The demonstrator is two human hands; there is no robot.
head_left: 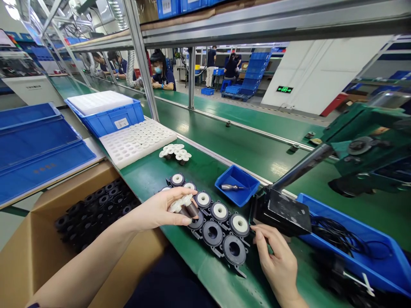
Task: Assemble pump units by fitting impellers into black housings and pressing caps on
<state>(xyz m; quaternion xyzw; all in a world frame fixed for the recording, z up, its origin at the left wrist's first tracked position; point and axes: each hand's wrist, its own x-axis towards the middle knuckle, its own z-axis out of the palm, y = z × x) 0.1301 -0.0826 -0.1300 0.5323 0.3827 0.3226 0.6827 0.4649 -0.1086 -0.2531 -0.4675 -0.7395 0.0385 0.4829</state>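
Basically, I'd hold the white-topped spools loosely bunched in the left hand, closed around them over the black holders on the counter, and seat each square, flange flat. Right hand: thumb and forefinger near the end holder's rim, can't tell if pinching. Spools have dark stems; back-row holders show white rings, nearest front two gape dark.

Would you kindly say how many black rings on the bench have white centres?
6 visible: five rings along the far row, one ring at the near row's left end; the left hand may hide more.
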